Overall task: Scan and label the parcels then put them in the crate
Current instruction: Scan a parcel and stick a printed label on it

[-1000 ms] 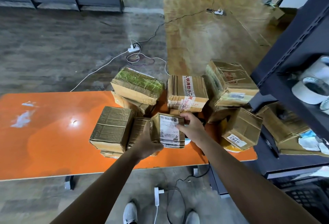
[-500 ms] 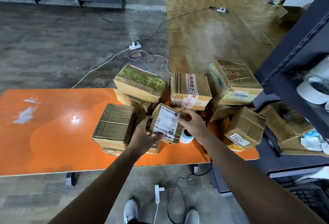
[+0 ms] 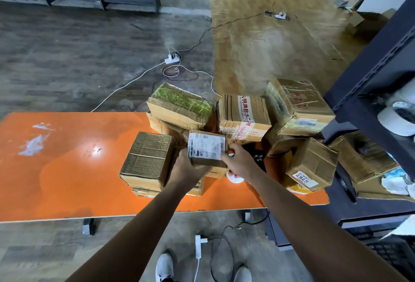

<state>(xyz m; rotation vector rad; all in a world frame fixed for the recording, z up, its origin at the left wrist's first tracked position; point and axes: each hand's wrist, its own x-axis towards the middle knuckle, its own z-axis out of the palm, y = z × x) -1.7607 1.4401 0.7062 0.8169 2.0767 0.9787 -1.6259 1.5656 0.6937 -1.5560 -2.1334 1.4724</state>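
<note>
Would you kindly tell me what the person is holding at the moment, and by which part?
A small labelled parcel, held in both hands: the left hand grips its lower left side, the right hand pinches its right edge.

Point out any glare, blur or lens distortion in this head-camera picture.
Head view: glare spot on the glossy orange tabletop; print on the white label of the small brown cardboard parcel too soft to read; wide-angle lens slants the dark metal shelving.

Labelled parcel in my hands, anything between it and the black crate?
Nothing solid visible: left hand and right hand hold the labelled parcel over the orange table, and the black crate sits low beyond its right end, mostly out of frame.
</note>
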